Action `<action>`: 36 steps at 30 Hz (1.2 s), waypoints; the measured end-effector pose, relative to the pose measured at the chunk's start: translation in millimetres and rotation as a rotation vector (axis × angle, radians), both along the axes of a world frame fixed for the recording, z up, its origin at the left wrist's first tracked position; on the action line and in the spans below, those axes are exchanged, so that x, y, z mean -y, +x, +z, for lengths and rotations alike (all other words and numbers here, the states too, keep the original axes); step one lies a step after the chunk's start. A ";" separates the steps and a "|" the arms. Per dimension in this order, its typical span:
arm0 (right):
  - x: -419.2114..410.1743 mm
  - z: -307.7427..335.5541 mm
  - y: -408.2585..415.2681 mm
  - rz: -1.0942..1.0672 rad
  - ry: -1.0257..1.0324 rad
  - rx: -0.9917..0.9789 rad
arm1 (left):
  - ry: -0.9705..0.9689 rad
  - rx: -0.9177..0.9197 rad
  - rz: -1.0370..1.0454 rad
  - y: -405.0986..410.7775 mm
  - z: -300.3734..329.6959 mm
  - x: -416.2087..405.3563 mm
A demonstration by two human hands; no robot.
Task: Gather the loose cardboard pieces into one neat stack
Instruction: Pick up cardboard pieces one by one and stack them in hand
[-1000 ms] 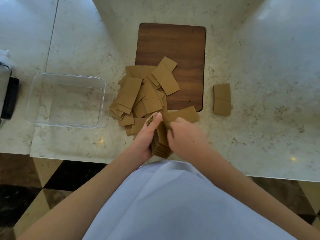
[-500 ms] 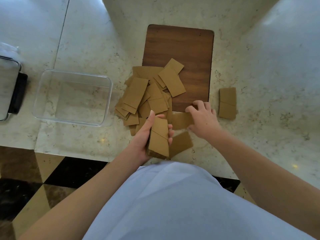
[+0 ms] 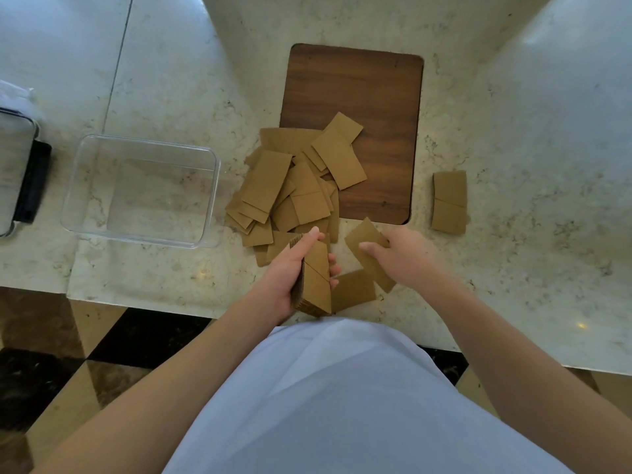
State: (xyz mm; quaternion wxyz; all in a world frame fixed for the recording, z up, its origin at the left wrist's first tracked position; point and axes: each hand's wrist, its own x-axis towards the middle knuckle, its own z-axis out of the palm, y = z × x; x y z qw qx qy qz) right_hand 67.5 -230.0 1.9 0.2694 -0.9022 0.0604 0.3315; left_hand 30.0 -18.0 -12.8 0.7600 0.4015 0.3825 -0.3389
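Note:
My left hand (image 3: 290, 268) grips a thick stack of brown cardboard pieces (image 3: 316, 285) on edge near the counter's front edge. My right hand (image 3: 403, 254) holds one loose cardboard piece (image 3: 364, 242) lifted just right of the stack. Another single piece (image 3: 354, 290) lies flat by the stack's right side. A loose heap of several cardboard pieces (image 3: 294, 186) spreads beyond my hands, partly over the wooden board (image 3: 372, 97). Two more pieces (image 3: 449, 201) lie apart at the right.
An empty clear plastic container (image 3: 142, 189) stands left of the heap. A dark-edged appliance (image 3: 24, 179) sits at the far left. The marble counter (image 3: 530, 217) ends just in front of my body, with tiled floor below.
My right hand pulled back from the heap's near edge with one cardboard piece picked up, now tilted beside the stack. The left hand kept its grip on the stack.

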 end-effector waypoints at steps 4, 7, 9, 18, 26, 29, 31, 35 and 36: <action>-26.5 19.2 -13.8 0.084 -0.099 0.054 | 0.073 0.059 -0.016 -0.1 4.4 9.6; -42.0 32.2 -19.9 0.172 -0.179 0.118 | 0.054 0.103 -0.027 0.6 8.9 13.2; -52.3 41.2 -25.9 0.273 -0.172 0.118 | 0.073 0.130 -0.069 0.2 10.3 15.1; -22.4 17.1 -16.8 0.105 0.207 0.017 | -0.133 0.111 0.049 -3.8 8.8 -3.6; -21.5 -38.0 -58.1 0.529 -0.234 0.211 | -0.236 0.061 0.192 -1.5 11.5 -7.0; -23.6 -35.8 -55.4 0.441 -0.212 0.152 | -0.199 0.055 0.198 -1.3 10.2 -8.9; -21.5 -31.3 -51.7 0.349 -0.085 -0.004 | -0.175 0.050 0.202 -0.9 8.6 -10.1; -3.6 -14.6 -45.2 0.103 0.100 -0.108 | -0.151 0.057 0.189 2.1 6.0 -12.1; 0.4 -8.1 -43.3 0.028 0.131 -0.103 | -0.148 0.060 0.187 2.5 5.3 -12.5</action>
